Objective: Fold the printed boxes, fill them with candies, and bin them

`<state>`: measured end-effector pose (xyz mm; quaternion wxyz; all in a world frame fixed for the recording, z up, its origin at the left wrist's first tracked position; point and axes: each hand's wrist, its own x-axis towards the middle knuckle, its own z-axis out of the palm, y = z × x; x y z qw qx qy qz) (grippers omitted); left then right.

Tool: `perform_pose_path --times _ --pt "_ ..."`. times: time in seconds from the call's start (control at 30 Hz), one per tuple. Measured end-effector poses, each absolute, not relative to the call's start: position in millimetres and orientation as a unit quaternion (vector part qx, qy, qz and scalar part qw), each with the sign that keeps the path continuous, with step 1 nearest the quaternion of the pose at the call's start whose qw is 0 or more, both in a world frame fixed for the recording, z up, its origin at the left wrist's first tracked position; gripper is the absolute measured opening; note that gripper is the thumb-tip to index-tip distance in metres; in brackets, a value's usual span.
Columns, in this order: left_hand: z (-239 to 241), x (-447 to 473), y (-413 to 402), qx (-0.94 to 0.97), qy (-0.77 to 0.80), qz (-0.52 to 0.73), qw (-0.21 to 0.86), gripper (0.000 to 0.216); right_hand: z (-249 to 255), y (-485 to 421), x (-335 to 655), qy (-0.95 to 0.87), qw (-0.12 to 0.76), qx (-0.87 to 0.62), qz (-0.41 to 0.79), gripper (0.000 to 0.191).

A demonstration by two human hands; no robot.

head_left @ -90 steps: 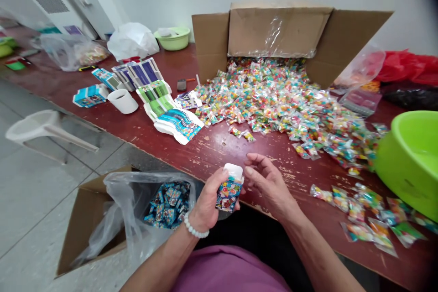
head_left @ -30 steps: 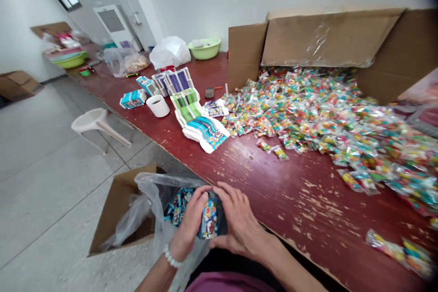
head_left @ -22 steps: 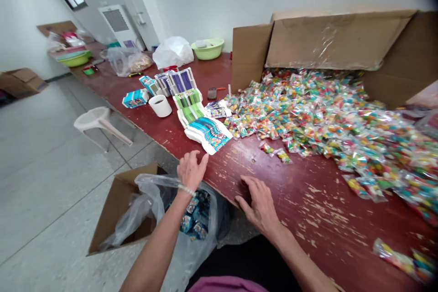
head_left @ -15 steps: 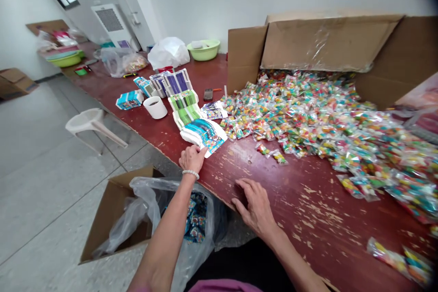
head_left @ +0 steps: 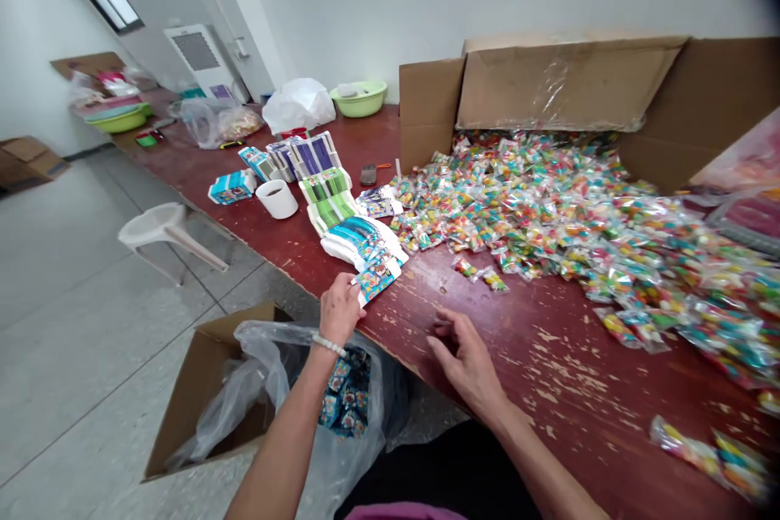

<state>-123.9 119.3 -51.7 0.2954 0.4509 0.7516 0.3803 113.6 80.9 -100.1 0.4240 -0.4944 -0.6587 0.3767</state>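
Observation:
My left hand point(head_left: 341, 307), with a beaded bracelet at the wrist, pinches the near end of a blue printed flat carton point(head_left: 379, 279) at the table's front edge. Behind that carton, a fanned row of more flat cartons point(head_left: 332, 199) in blue, green and purple stretches away across the table. My right hand point(head_left: 464, 357) hovers over or rests on the red table, fingers half curled and apart, holding nothing. Two small clear candy packets point(head_left: 480, 273) lie beyond it, in front of a large heap of candy packets point(head_left: 536, 203).
An open cardboard box point(head_left: 566, 89) on its side backs the heap. On the red table point(head_left: 439, 317) stand a white cup point(head_left: 277, 199) and a green basin point(head_left: 359, 99). Below the edge, a plastic-lined box point(head_left: 213, 390) holds blue cartons point(head_left: 347, 402). A white stool point(head_left: 164, 227) stands left.
My left hand has drawn one blue carton out of the row, toward me. My right hand has shifted slightly right and its fingers have curled more.

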Motion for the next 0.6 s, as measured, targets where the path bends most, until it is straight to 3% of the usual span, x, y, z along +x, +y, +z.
perform_pose_path --times 0.2,0.3,0.37,0.47,0.6 --pt "-28.9 -103.5 85.1 0.466 0.698 0.404 0.365 0.022 -79.0 84.8 108.8 -0.444 0.472 -0.51 0.566 0.059" --pt "-22.3 -83.1 60.3 0.474 0.631 0.382 0.481 0.03 -57.7 83.4 106.8 -0.364 0.513 -0.464 0.624 0.053" --pt "-19.5 -72.6 46.5 0.45 0.514 0.375 0.626 0.035 -43.6 79.5 110.2 -0.342 0.517 -0.437 0.653 0.041" --pt "-19.3 -61.9 36.6 0.376 0.346 0.345 0.787 0.056 -28.7 69.0 119.2 -0.341 0.454 -0.387 0.727 0.035" --pt "-25.8 -46.0 36.7 0.319 0.243 0.274 0.874 0.055 -19.7 54.3 126.0 -0.381 0.356 -0.302 0.798 0.032"
